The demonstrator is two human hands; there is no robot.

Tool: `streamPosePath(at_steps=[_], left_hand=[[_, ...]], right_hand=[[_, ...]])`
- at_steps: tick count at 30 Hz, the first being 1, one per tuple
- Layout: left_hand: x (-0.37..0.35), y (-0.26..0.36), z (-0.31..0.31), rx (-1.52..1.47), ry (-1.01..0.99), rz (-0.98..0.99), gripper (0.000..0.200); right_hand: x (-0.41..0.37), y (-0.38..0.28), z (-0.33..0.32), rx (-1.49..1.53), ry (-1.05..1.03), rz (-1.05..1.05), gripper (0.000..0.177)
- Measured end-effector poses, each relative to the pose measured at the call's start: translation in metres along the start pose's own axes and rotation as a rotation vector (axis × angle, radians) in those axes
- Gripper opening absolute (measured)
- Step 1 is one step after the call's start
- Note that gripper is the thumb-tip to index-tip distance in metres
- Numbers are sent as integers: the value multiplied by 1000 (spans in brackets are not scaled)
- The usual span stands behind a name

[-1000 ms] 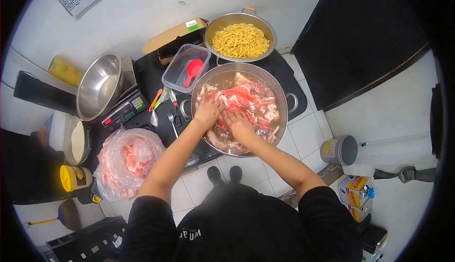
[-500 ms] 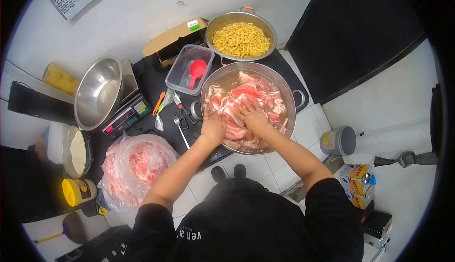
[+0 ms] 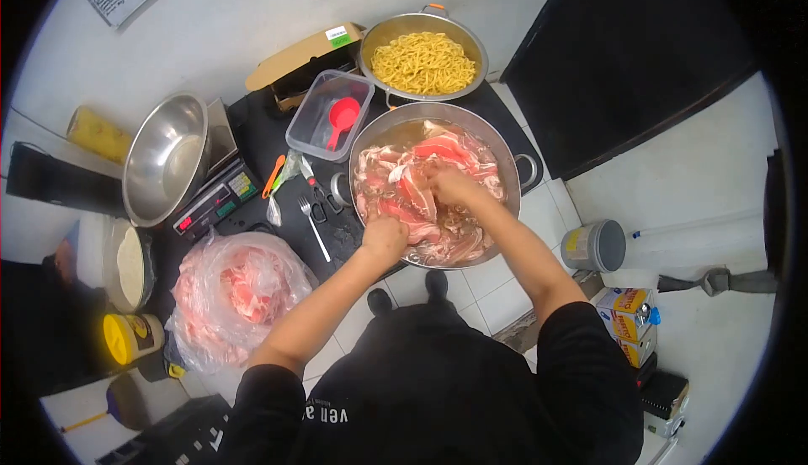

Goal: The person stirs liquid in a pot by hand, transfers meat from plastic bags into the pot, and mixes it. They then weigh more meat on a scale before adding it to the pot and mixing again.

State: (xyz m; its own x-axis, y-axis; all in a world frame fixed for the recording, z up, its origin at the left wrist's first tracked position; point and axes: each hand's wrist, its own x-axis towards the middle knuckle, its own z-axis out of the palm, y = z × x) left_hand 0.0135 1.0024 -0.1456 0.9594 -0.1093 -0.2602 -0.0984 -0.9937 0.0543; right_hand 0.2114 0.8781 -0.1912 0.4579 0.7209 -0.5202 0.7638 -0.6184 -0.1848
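Observation:
A large metal pot [image 3: 511, 212] holds thin slices of raw meat [image 3: 450, 149] in cloudy liquid. My right hand [image 3: 453, 186] is inside the pot with its fingers closed on a raised meat slice [image 3: 414, 191]. Lower and to the left, my left hand [image 3: 385, 239] is curled on more slices near the pot's wall; its fingertips are partly hidden among the meat. A clear plastic bag [image 3: 286, 250] of pink sliced meat sits left of my left forearm.
Behind the pot stands a colander [image 3: 481, 53] of yellow noodles [image 3: 423, 63]. A plastic tub [image 3: 303, 132] holds a red scoop [image 3: 343, 113]. Scissors [image 3: 318, 191] and a fork [image 3: 315, 229] lie left of the pot. Farther left, a steel bowl [image 3: 147, 170] rests by a digital scale [image 3: 220, 200].
Both hands lay flat on the meat before. Now their fingers are closed, the right one lifting a slice, while the left has moved down. The view has shifted slightly.

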Motion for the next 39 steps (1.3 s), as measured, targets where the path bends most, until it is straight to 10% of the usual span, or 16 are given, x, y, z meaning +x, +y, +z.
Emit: streamPosePath(at_steps=[3, 8, 14, 20, 30, 39], left_hand=[[5, 22, 13, -146, -7, -61, 26], [24, 40, -3, -211, -283, -175, 31], [38, 41, -12, -258, -449, -365, 31], [7, 60, 4, -80, -64, -606, 40], [33, 72, 2, -186, -370, -487, 34], [13, 94, -4, -312, -136, -412, 29]], right_hand=[[-5, 30, -13, -67, 347, 31, 62], [13, 23, 1, 180, 207, -22, 88], [-8, 13, 19, -301, 110, -57, 79], [-44, 0, -8, -430, -17, -154, 67], [-44, 21, 40, -413, 60, -346, 56], [-86, 21, 55, -398, 2, -312, 52]])
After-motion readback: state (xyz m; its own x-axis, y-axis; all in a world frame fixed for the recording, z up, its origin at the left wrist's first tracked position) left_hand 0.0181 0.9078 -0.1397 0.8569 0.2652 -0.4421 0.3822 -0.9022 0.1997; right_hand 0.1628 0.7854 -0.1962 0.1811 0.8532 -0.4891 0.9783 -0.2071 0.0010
